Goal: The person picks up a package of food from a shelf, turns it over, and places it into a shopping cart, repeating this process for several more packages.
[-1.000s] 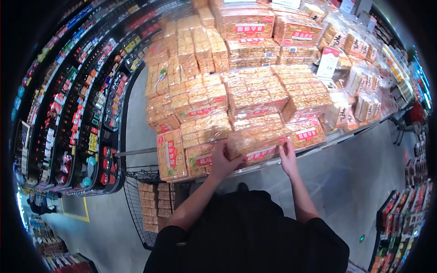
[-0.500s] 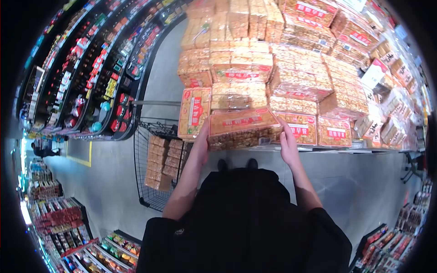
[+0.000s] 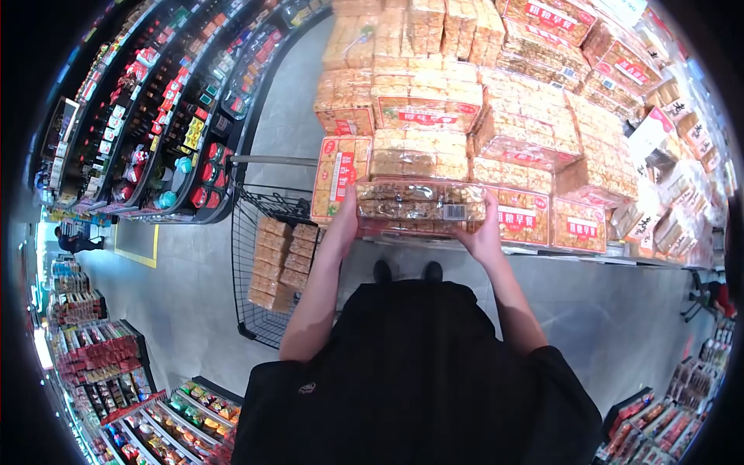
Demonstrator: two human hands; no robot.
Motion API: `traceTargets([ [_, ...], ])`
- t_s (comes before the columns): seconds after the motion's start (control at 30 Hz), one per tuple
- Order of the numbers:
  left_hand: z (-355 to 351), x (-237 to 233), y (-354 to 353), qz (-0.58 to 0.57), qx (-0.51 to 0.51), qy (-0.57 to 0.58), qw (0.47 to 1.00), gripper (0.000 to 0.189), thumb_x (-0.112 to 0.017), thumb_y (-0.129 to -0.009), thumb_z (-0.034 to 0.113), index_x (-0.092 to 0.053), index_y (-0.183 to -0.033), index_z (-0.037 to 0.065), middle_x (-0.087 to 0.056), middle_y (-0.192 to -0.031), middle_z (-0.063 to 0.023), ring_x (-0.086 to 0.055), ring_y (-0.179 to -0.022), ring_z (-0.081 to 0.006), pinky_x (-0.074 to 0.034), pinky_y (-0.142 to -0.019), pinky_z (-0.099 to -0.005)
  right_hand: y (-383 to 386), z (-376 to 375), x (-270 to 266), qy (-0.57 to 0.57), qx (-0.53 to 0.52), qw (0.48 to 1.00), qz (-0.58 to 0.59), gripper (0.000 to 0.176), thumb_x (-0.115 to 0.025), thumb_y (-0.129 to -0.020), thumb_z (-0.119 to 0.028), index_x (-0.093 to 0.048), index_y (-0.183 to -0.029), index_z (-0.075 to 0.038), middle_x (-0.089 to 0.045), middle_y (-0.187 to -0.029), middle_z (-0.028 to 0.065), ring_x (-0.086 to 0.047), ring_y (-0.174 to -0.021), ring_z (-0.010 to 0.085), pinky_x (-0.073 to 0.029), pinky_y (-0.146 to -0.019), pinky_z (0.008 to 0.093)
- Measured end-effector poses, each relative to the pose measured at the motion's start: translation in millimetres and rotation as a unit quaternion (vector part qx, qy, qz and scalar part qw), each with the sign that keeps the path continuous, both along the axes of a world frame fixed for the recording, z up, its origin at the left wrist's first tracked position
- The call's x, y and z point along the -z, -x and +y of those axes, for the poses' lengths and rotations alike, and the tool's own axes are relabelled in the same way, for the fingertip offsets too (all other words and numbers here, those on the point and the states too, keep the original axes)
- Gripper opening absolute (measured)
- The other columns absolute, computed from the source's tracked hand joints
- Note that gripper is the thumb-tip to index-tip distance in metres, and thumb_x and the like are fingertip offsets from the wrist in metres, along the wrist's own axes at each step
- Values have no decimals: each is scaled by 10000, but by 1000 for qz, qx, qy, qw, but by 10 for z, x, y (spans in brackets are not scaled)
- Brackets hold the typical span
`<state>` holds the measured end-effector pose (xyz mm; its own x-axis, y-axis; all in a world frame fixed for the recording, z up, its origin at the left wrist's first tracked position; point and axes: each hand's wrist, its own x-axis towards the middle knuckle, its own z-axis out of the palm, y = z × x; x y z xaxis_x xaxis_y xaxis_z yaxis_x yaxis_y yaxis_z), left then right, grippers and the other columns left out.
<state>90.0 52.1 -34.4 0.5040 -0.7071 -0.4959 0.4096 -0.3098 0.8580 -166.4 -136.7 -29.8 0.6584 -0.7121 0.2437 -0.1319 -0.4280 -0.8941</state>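
Note:
A clear-wrapped pack of brown grain blocks (image 3: pixel 411 201) with a barcode on its near side is held between my two hands at the front edge of the display. My left hand (image 3: pixel 346 219) grips its left end, beside an upright red-labelled pack (image 3: pixel 339 172). At the right end, my right hand (image 3: pixel 484 232) has its fingers round the lower corner. Stacked packs (image 3: pixel 418 163) lie just behind the held one. Red-labelled packs (image 3: pixel 523 218) stand to the right of it.
A black wire cart (image 3: pixel 246 291) with packs of blocks (image 3: pixel 271 260) inside stands at the left. Curved shelves (image 3: pixel 147 116) fill the upper left. A person (image 3: pixel 76 241) is far left. Low shelves (image 3: pixel 167 426) stand behind at lower left.
The held pack has tilted, so its red label has turned out of view and its barcoded side faces up more. My right fingers have moved under its right corner.

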Motion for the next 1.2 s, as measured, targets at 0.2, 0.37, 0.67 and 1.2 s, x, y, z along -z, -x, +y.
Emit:
traceTargets([
  [0.2,-6,74,13,-35,-22,-17,999,761,-164,-1029,665,-437,-1464,104,-677,-1228,-148,-726,-969,-293,-580,-865,-440,-48,-33,155,34,41,998,24,998,-897,-659,-55,-315,-1468,-8,-519,-1356,226,-527,-1267,352,-429,-1064,421],
  [0.37,5,189,-42,-69,3,-10,998,754,-171,-1048,624,-409,-1478,52,-606,-1306,-164,-626,-1085,-268,-490,-957,-402,-75,-52,451,61,70,996,15,1029,-910,-638,-84,-322,-1480,-10,-514,-1332,231,-517,-1246,396,-425,-1063,448],
  [0.67,-12,-244,97,-2,5,-41,999,781,-188,-1045,631,-403,-1488,25,-591,-1337,-166,-647,-1119,-251,-533,-913,-387,-109,-104,725,53,63,996,-33,1050,-915,-620,-133,-331,-1481,11,-493,-1349,229,-501,-1243,404,-408,-1077,457],
  [1.2,-15,-358,167,-12,9,-43,999,827,-188,-1014,694,-439,-1469,50,-655,-1274,-168,-702,-1064,-290,-555,-896,-434,-107,-97,718,95,73,993,-5,1032,-896,-637,-151,-328,-1481,26,-490,-1338,227,-495,-1245,397,-397,-1085,457],
])
